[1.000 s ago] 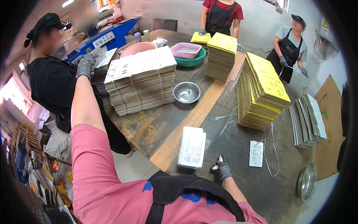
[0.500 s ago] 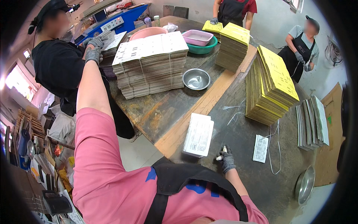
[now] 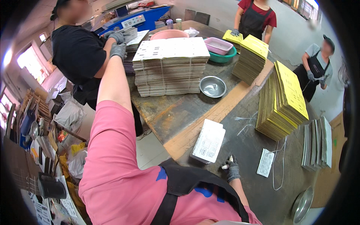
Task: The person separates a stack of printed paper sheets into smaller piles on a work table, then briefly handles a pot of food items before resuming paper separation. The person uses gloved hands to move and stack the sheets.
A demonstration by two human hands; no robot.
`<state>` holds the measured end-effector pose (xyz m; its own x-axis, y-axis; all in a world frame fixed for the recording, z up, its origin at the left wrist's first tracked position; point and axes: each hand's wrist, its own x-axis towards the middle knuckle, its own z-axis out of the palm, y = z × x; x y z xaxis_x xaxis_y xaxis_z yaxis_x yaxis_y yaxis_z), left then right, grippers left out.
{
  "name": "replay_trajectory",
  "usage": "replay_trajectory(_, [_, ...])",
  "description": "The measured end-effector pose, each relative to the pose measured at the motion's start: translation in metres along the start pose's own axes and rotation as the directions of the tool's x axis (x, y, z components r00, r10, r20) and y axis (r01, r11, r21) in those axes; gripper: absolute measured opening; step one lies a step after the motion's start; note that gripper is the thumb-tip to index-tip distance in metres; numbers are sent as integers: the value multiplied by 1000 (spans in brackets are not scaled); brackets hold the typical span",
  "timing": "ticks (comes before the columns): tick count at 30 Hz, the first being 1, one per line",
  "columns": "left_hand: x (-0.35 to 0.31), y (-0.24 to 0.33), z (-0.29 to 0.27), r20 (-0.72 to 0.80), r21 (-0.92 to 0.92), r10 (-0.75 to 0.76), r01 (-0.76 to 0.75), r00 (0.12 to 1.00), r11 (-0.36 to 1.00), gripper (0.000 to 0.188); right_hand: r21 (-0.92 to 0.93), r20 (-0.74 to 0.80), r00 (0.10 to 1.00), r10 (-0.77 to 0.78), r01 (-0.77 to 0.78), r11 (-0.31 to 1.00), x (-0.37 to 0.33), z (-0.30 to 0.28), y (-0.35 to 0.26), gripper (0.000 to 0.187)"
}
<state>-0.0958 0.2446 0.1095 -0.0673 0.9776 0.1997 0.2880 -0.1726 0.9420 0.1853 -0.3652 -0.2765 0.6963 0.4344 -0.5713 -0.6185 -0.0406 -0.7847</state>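
Note:
My left arm stretches far out to the left. My left hand (image 3: pixel 118 51), in a grey glove, is at a pile of printed sheets (image 3: pixel 139 38) beside a co-worker's gloved hands (image 3: pixel 116 36); its fingers are mostly hidden. Low over the dark table (image 3: pixel 245 150), my right hand (image 3: pixel 233 169) wears a grey glove too. Its fingers are curled around something small and whitish that I cannot make out. Just left of it lies a short stack of white printed cards (image 3: pixel 210 141). A single printed card (image 3: pixel 265 162) rests further right, next to a loose white strap (image 3: pixel 279 168).
A tall tied stack of white printed board (image 3: pixel 170 73) stands ahead. Yellow-topped stacks (image 3: pixel 282 99) stand at the right. A metal bowl (image 3: pixel 213 87), pink basin (image 3: pixel 218 45) and green basin (image 3: pixel 224 57) are on the table. Two more people (image 3: pixel 257 18) are at the far side.
The whole view has swung left, so things appear further right. My left hand stays at the pile by the co-worker; my right hand stays beside the white cards.

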Motion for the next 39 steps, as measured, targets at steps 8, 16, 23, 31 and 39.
replay_trajectory(8, [-32,15,0,-2,68,-96,96,995,993,49,36,21,996,90,-91,995,-18,9,-17,61])
replay_trajectory(16, [-6,-1,-30,271,-154,-118,164,955,974,41,142,73,996,43,-52,989,-28,23,-21,60])
replay_trajectory(23, [-45,12,-52,30,379,-1,-11,1000,925,54,45,95,995,-9,4,999,-29,32,-29,60])
replay_trajectory(31, [-97,-23,-53,26,661,53,-57,998,748,60,149,45,933,-358,348,925,-44,38,-65,58])
replay_trajectory(39, [-98,-5,-134,275,575,399,-482,875,661,65,181,148,720,-678,654,735,-118,109,-106,55])
